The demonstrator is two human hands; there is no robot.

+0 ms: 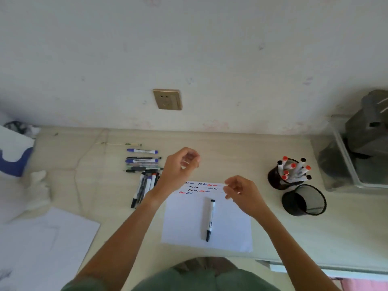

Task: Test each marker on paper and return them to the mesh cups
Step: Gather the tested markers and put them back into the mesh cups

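A pale desk set against a marked white wall with a brass socket fills the frame. At centre, a white sheet of paper is laid flat, and 4 short rows of black, blue and red squiggles are seen along its upper edge, so a good number of markers are judged to be tested already. A black-capped marker is left lying lengthwise on the sheet, touched by neither hand. The left hand is raised above the paper's upper left corner with its fingers loosely curled and nothing held; the right hand is held near the upper right edge, fingers narrowly pinched, and whether anything small is gripped cannot be told. At centre right, 1 mesh cup is stood upright and filled with red- and black-capped markers, while a 2nd mesh cup just below it appears empty. At centre left, a loose pile of markers is spread on the desk, so roughly half of the work is judged to remain.
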